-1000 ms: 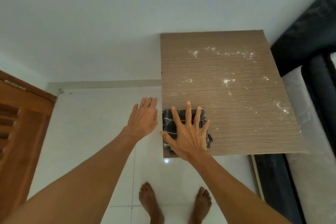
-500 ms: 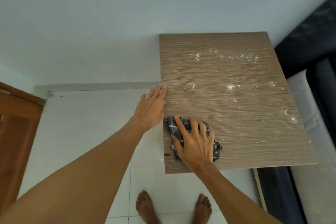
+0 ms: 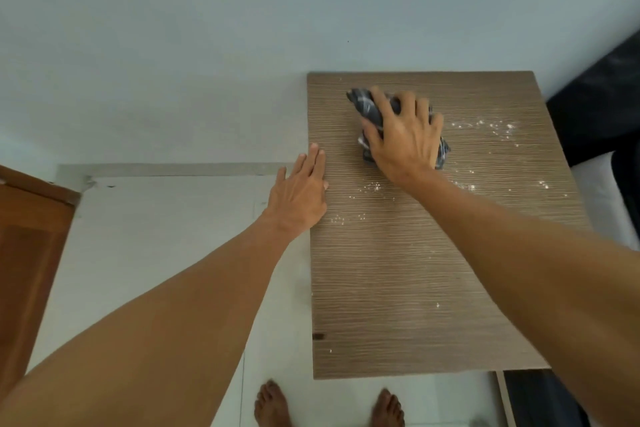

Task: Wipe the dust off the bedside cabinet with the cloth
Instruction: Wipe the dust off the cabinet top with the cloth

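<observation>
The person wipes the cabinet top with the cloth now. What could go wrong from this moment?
1. The cloth is bunched under the right hand, so a stroke may skip the dust beside it.
2. Wiping rightward could push dust onto the bed.
3. Dust close to the left hand may get missed.

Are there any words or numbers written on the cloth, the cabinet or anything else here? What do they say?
None: no word, number or sign can be read anywhere.
The cloth, gripped by the right hand: pale stripes only, no letters.
The cabinet top: wood grain and white dust, no label.
The wall and wooden door: no writing.
</observation>
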`<state>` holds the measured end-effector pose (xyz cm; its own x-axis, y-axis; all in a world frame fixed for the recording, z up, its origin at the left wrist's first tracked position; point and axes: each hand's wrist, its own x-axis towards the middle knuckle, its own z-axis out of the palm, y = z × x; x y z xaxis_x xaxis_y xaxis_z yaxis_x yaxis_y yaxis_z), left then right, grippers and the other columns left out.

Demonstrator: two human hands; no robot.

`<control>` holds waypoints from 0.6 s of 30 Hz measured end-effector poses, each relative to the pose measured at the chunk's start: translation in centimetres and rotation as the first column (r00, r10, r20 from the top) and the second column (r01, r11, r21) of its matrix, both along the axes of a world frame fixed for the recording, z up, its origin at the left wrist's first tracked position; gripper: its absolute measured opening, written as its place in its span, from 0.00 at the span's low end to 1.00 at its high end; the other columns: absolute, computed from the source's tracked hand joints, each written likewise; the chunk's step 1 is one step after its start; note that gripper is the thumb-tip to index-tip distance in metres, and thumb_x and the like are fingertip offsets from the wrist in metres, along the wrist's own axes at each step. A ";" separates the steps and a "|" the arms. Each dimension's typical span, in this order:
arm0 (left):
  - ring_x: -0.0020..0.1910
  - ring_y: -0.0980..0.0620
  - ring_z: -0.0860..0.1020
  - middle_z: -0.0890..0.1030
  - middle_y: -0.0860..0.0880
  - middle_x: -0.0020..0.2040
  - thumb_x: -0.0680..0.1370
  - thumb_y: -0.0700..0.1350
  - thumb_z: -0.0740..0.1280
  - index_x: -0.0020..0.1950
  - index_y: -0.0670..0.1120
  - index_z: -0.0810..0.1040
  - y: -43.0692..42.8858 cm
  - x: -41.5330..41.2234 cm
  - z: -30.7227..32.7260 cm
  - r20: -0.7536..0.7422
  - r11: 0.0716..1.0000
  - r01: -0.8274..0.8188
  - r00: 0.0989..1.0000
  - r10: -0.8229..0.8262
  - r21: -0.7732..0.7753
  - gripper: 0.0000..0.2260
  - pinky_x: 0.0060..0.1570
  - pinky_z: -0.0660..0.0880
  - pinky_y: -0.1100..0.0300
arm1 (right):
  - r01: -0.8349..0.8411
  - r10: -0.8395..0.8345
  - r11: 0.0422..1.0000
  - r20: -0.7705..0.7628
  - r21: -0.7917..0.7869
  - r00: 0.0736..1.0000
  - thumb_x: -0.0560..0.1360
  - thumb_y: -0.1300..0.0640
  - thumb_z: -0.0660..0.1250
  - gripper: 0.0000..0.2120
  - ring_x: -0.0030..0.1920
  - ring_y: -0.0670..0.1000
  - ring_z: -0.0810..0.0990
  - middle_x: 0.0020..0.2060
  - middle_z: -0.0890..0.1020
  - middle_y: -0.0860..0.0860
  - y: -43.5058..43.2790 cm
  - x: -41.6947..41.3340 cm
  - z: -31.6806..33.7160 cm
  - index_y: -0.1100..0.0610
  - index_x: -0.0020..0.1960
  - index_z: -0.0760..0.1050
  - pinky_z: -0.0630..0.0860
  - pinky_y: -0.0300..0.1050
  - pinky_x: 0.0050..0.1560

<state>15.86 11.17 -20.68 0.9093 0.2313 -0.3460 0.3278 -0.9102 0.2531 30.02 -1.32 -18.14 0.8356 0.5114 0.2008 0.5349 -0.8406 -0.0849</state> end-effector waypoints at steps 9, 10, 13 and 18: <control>0.79 0.49 0.50 0.38 0.51 0.80 0.84 0.49 0.52 0.80 0.47 0.41 0.2 -0.1 -0.7 0.006 1.000 -0.003 1.000 0.003 0.011 0.29 0.75 0.51 0.41 | -0.079 0.070 0.995 -0.130 -0.064 0.989 0.81 0.39 0.53 0.25 0.70 0.60 0.64 0.71 0.66 0.57 7.9 6.0 -1.5 0.47 0.74 0.63 0.64 0.60 0.64; 0.79 0.49 0.50 0.38 0.51 0.80 0.84 0.49 0.52 0.80 0.47 0.40 0.3 -0.1 -0.8 0.009 1.000 -0.003 1.000 0.003 0.013 0.29 0.75 0.51 0.40 | -0.088 0.070 0.992 -0.194 -0.089 0.978 0.80 0.37 0.50 0.26 0.74 0.60 0.58 0.74 0.61 0.57 8.2 6.1 -2.0 0.46 0.75 0.61 0.59 0.63 0.68; 0.79 0.49 0.50 0.37 0.52 0.80 0.84 0.49 0.52 0.80 0.47 0.39 0.4 -0.1 -1.0 0.006 1.000 -0.006 1.000 0.006 0.010 0.29 0.75 0.50 0.40 | -0.115 0.052 0.980 -0.347 -0.165 0.936 0.79 0.32 0.41 0.31 0.78 0.63 0.38 0.80 0.45 0.54 8.1 5.8 -4.0 0.41 0.79 0.47 0.41 0.73 0.70; 0.79 0.49 0.48 0.36 0.53 0.79 0.84 0.49 0.51 0.80 0.48 0.39 0.4 -0.1 -1.0 -0.019 1.000 -0.010 1.000 0.010 0.009 0.29 0.75 0.47 0.39 | -0.150 0.068 0.972 -0.392 -0.182 0.918 0.77 0.30 0.39 0.33 0.76 0.65 0.33 0.79 0.38 0.54 7.3 5.2 -4.3 0.39 0.79 0.40 0.40 0.74 0.71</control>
